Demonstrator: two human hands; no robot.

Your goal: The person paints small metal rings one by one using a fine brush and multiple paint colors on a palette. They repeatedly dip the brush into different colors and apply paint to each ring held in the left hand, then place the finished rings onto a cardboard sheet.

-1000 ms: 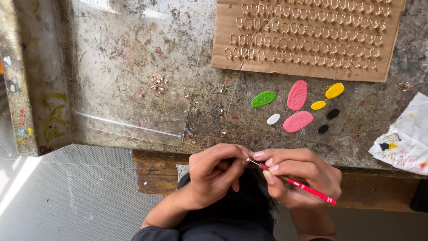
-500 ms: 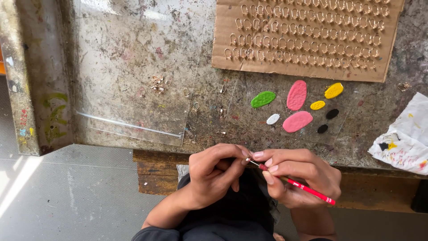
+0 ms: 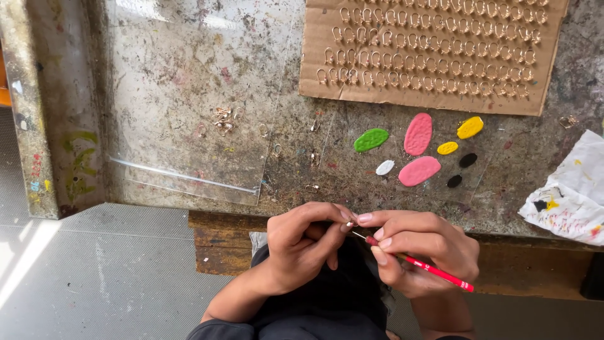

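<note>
A small metal piece (image 3: 350, 223) is pinched by the left hand (image 3: 302, 249). A red brush (image 3: 423, 265) is gripped by the right hand (image 3: 418, 249); paint blobs (image 3: 418, 133) are seen at twelve o'clock.

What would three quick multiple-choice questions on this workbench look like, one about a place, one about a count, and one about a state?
1. Where does the cardboard sheet of small metal loops lie?
A. at the bench's far side, beyond the paint blobs
B. on the floor
C. under the crumpled paper

2. How many pink paint blobs are on the bench?
A. one
B. two
C. four

3. How is the red-handled brush held?
A. lying loose on the bench
B. gripped in the right hand, tip toward the left hand
C. standing in a jar

Answers: 1 A, the sheet lies past the green, pink, yellow and black blobs. 2 B, one upright oval and one slanted oval below it. 3 B, the right hand's fingers wrap the handle, and its tip meets a small piece pinched by the left hand.
</note>
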